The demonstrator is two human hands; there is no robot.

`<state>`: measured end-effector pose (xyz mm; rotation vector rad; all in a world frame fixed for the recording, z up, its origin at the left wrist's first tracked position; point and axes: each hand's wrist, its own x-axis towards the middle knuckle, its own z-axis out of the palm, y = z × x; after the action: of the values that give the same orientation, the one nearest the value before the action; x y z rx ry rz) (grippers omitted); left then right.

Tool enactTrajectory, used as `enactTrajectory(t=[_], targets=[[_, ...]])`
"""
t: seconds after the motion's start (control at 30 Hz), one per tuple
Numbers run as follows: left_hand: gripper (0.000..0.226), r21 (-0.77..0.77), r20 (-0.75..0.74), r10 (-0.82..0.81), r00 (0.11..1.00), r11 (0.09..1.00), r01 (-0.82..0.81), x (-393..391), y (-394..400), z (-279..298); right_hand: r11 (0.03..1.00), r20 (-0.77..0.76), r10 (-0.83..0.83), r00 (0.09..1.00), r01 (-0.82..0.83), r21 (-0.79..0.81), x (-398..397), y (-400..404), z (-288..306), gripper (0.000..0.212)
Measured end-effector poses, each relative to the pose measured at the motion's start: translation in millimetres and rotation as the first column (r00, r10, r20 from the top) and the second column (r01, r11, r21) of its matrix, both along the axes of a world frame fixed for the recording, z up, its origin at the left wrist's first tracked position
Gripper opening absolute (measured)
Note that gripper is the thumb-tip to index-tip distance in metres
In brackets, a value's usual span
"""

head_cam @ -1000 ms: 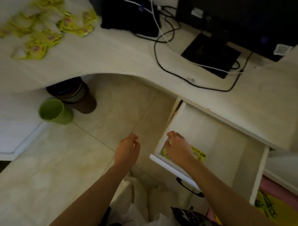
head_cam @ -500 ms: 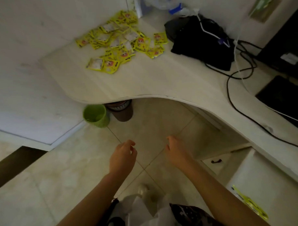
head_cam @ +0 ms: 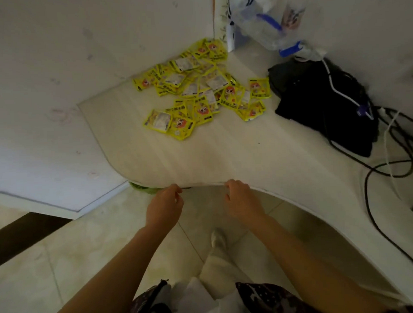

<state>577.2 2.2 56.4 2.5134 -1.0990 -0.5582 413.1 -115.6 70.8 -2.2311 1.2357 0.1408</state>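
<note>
A heap of several yellow sachets (head_cam: 198,95) lies on the pale curved desk (head_cam: 224,155), in its far corner by the wall. My left hand (head_cam: 164,204) hangs just in front of the desk's front edge, its fingers loosely curled and holding nothing. My right hand (head_cam: 242,199) is beside it at the same edge, also loosely curled and empty. Both hands are well short of the sachets.
A black bag (head_cam: 323,103) with a white cable lies on the desk to the right of the sachets. Black cables (head_cam: 388,164) trail further right. A clear plastic bag (head_cam: 266,25) stands at the back. A green bin's rim (head_cam: 143,187) peeks from under the desk.
My right hand left the open drawer, where a yellow sachet lay, and both hands rose to the desk's front edge. The view swung left, so the drawer is out of sight.
</note>
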Motion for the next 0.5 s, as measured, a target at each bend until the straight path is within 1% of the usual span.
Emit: enactTrajectory(t=[0.17, 0.3, 0.5], targets=[[0.023, 0.034, -0.03, 0.023, 0.999, 0.999, -0.022, 42.3, -50.1, 0.5, 0.995, 0.0, 0.103, 0.995, -0.103, 0.008, 49.3, -63.0, 7.0, 0.032], [0.025, 0.097, -0.014, -0.008, 1.0, 0.995, 0.009, 81.7, -84.4, -3.2, 0.985, -0.001, 0.173, 0.985, -0.173, 0.005, 90.2, -103.6, 10.9, 0.034], [0.033, 0.113, 0.084, -0.113, 0.99, 0.988, 0.103, 154.3, -133.5, 0.6, 0.977, 0.004, 0.215, 0.977, -0.215, 0.004, 155.1, -144.2, 9.6, 0.034]])
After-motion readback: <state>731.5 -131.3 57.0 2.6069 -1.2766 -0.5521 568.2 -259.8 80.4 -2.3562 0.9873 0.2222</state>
